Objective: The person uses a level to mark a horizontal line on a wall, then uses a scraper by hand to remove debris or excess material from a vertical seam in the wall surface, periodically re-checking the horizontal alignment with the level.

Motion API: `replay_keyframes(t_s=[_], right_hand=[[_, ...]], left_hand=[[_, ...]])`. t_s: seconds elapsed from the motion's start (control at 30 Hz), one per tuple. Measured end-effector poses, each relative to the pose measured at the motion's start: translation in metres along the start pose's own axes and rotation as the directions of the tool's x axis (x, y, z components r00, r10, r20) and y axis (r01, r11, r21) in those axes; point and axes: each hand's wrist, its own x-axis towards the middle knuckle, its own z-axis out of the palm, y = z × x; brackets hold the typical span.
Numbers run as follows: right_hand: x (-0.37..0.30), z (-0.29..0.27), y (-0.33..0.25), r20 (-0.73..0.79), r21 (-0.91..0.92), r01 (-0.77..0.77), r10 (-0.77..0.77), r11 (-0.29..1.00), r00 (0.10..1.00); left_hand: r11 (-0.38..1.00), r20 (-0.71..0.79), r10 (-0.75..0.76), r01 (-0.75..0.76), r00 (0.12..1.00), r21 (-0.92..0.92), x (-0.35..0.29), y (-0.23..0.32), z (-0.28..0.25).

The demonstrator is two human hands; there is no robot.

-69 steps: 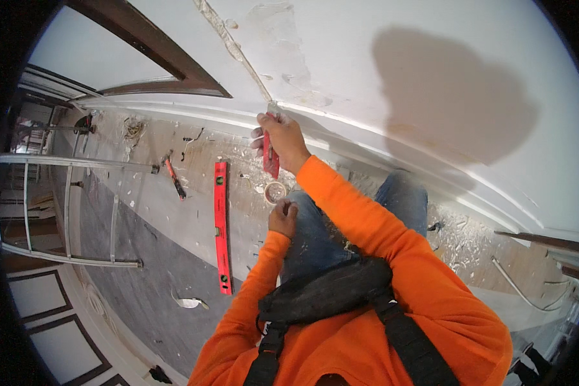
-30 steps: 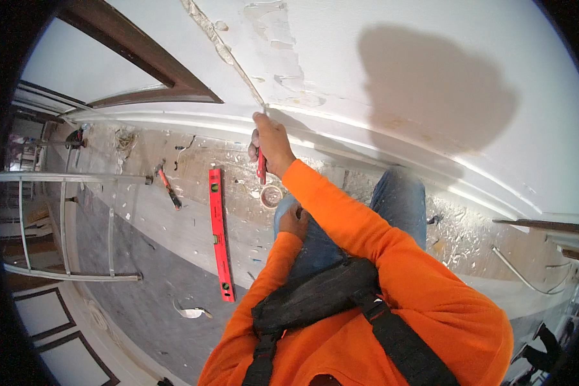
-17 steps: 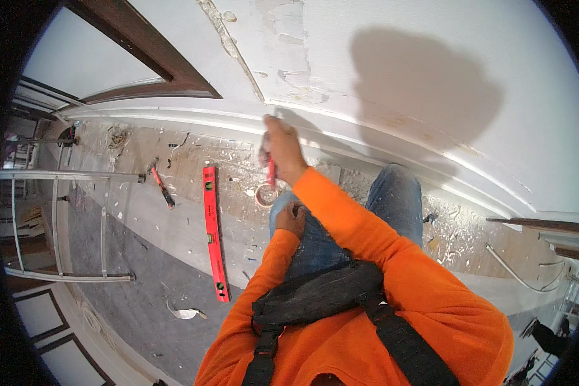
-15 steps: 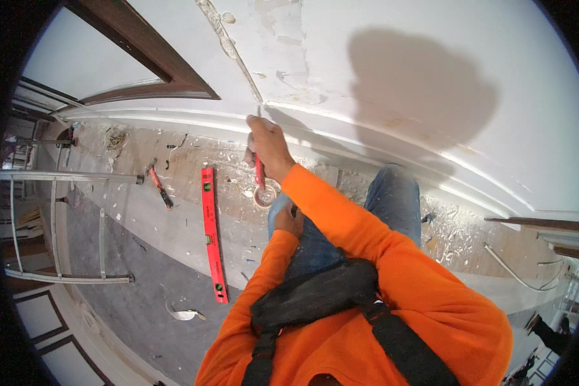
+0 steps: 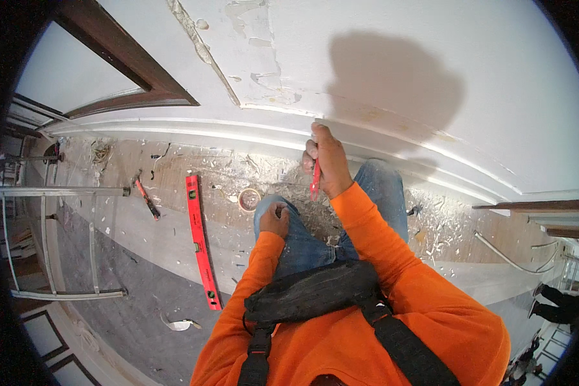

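Observation:
My right hand [image 5: 328,157] is closed around a slim red-handled tool [image 5: 315,180], its red end sticking out below the fingers. The tool's tip, by my thumb, meets the top edge of the white baseboard moulding [image 5: 276,128], but is too small to make out. My left hand [image 5: 276,219] rests on my left knee with its fingers curled, and a small dark thing shows in it that I cannot name. A rough strip of chipped plaster [image 5: 199,45] runs down the white wall [image 5: 392,71] to the moulding, left of my right hand.
A red spirit level [image 5: 202,248] lies left of my knee, near a roll of tape [image 5: 248,199]. Farther left are a hammer [image 5: 147,196] and a metal ladder [image 5: 64,192]. Plaster crumbs [image 5: 437,225] litter the floor. A bent pipe [image 5: 505,257] lies at right.
My right hand has moved right along the moulding with the red-handled tool, away from the end of the chipped strip. My left hand stays on the knee. The view has shifted slightly.

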Motion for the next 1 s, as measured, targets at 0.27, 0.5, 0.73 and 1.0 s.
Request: replay_keyframes(t_s=[0.27,0.5,0.73,1.0], right_hand=[[0.033,0.042,0.022,0.230,-0.097,-0.075,0.095,0.992,0.968],[-0.006,-0.020,-0.019,0.113,-0.166,0.037,-0.018,0.985,0.993],[-0.010,0.002,0.002,0.204,-0.254,0.018,0.036,0.967,0.978],[0.008,-0.006,0.013,0.142,0.068,-0.036,0.026,0.997,0.990]], left_hand=[[0.999,0.003,0.024,-0.024,1.000,-0.030,0.003,-0.010,0.002],[0.999,-0.007,0.026,-0.026,1.000,-0.027,0.004,-0.011,0.007],[0.994,-0.044,0.029,-0.033,0.999,-0.104,0.013,-0.004,-0.003],[0.711,0.014,0.080,-0.047,0.997,-0.701,0.054,0.080,-0.035]])
